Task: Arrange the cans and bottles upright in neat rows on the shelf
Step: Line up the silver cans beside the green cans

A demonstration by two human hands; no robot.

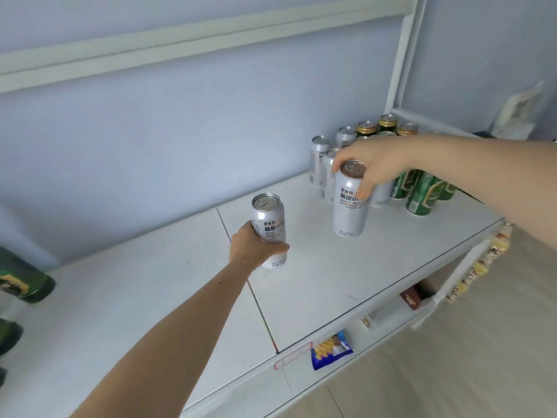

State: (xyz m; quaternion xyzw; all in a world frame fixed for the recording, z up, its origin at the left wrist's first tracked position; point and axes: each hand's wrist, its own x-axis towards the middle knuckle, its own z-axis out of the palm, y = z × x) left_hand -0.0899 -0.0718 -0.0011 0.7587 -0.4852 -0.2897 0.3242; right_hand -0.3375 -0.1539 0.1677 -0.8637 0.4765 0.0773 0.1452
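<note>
My left hand (254, 247) grips a silver can (268, 220) round its lower half, upright over the middle of the white shelf (316, 282). My right hand (372, 164) holds a second silver can (349, 209) by its top rim; it stands upright on the shelf. Behind it stand several silver cans (319, 159) in rows, with gold-topped cans (387, 122) at the back and green cans (422, 196) to the right, partly hidden by my right arm.
Green bottles (21, 279) lie at the far left of the shelf. A white frame post (401, 55) rises at the back right corner. Below the shelf's front edge sit a blue snack bag (331, 349) and a brown box (411, 298).
</note>
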